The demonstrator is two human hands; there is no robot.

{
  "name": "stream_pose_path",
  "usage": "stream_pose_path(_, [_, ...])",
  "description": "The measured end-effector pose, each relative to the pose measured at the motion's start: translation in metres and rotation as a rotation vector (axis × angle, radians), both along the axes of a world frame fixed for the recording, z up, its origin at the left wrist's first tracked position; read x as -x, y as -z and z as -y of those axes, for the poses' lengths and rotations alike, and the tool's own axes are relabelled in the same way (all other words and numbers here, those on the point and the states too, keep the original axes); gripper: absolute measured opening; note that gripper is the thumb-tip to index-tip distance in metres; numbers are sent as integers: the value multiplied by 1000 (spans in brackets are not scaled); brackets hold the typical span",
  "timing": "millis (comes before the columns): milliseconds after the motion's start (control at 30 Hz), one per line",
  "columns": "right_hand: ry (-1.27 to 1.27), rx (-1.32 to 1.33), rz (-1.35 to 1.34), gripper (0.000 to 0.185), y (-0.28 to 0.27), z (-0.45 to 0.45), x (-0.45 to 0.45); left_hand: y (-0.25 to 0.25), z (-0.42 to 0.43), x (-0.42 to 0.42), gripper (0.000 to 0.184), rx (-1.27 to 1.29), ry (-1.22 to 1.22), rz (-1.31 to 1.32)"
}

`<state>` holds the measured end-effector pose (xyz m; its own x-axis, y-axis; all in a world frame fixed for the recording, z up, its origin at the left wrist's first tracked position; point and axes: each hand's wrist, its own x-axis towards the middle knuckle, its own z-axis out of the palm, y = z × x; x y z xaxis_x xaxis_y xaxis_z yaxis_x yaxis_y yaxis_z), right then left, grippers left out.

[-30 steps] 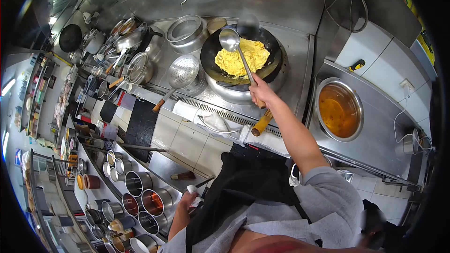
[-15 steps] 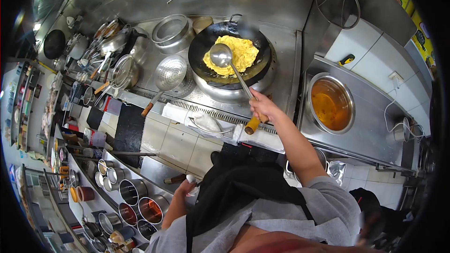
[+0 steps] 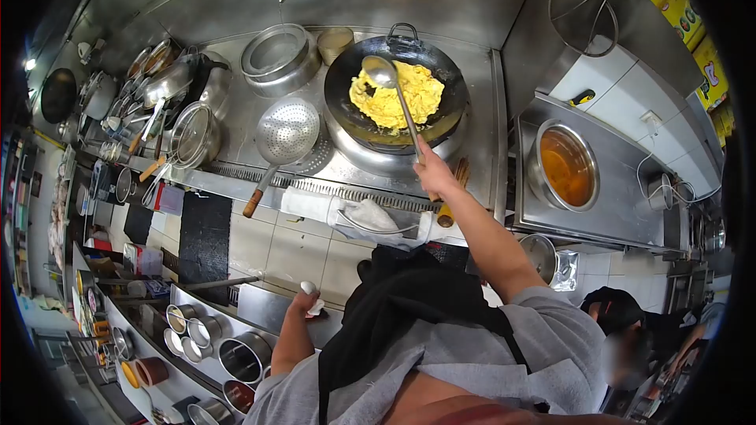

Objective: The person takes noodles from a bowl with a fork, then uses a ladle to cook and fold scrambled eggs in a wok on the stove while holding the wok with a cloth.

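My right hand [image 3: 435, 171] is closed around the handle of a metal ladle [image 3: 380, 72]. The ladle's bowl rests at the upper left of yellow scrambled egg [image 3: 413, 98] in a black wok [image 3: 343, 63]. The wok sits on a round steel burner ring [image 3: 354, 149]. Low on the left, away from the stove, my left hand [image 3: 299, 305] is closed on a small white, cloth-like thing [image 3: 308, 287], mostly hidden by the fingers. Beside my right forearm, a wooden-handled tool [image 3: 446, 215] lies at the stove's edge.
A perforated skimmer [image 3: 287, 132] and stacked steel pots [image 3: 276, 59] stand left of the wok. White cloths [image 3: 358, 215] lie along the stove's front edge. On the right counter is a bowl of orange liquid [image 3: 565, 169]. Another person [image 3: 618, 307] is at lower right.
The ladle and my right hand have shifted slightly up within the wok, and the egg is more broken up, with a gap at its left. The whole view has moved a little.
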<state>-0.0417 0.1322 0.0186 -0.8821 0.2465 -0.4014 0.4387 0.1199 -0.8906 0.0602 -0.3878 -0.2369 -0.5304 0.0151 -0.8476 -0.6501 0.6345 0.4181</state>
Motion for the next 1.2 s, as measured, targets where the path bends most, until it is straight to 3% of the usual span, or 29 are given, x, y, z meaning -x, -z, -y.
stream_pose_path(33, [-21,-377,-25,74,4,12,1,0,8,5,34,0,8,5])
stream_pose_path(67, [19,-176,21,74,-39,28,-8,0,12,8,34,-88,-62,26])
stream_pose_path(100, [29,-179,30,74,-37,31,-11,0,15,10,33,-176,-131,50])
stream_pose_path(167, [70,229,-51,74,-33,32,-20,23,32,7,32,-127,-132,123])
stream_pose_path(200, [73,299,-16,73,-35,32,-24,31,34,15,31,-78,-137,182])
stream_pose_path(233, [109,293,-23,73,-27,30,-26,8,25,19,29,-14,-79,197])
stream_pose_path(300, [117,249,-68,74,1,26,-30,24,33,26,31,-94,-35,298])
stream_pose_path(367, [124,110,-69,74,-31,36,-47,27,30,39,30,-47,16,246])
stream_pose_path(433, [248,305,-174,75,-39,29,-69,25,30,53,30,4,56,196])
stream_pose_path(533, [303,322,-122,79,-50,4,-87,15,24,71,35,-111,27,39])
stream_pose_path(567, [317,321,-65,81,-53,-2,-89,12,22,74,28,-103,28,-26])
stream_pose_path(633, [309,270,4,77,-41,-17,-83,5,12,80,23,-101,36,-87])
stream_pose_path(733, [121,-217,-36,74,-7,-42,-62,7,9,88,28,53,247,67])
stream_pose_path(800, [172,-153,-49,73,-18,-34,-54,38,16,90,25,23,349,-72])
stream_pose_path(900, [261,-59,-76,73,-19,-28,-46,61,19,87,26,-108,245,-147])
stream_pose_path(1033, [244,148,-80,73,14,-62,-23,-4,-9,58,29,-64,114,-54])
stream_pose_path(1067, [108,-114,-23,75,-2,-61,-23,-15,-16,49,29,3,115,-18])
stream_pose_path(1100, [94,-106,-33,75,-7,-58,-20,-26,-22,45,29,69,115,18])
stream_pose_path(1133, [64,-252,-59,76,-8,-52,-21,4,-12,39,33,37,115,-20])
stream_pose_path(1200, [78,-88,-68,76,-28,-30,-31,-12,-26,24,36,7,28,-25])
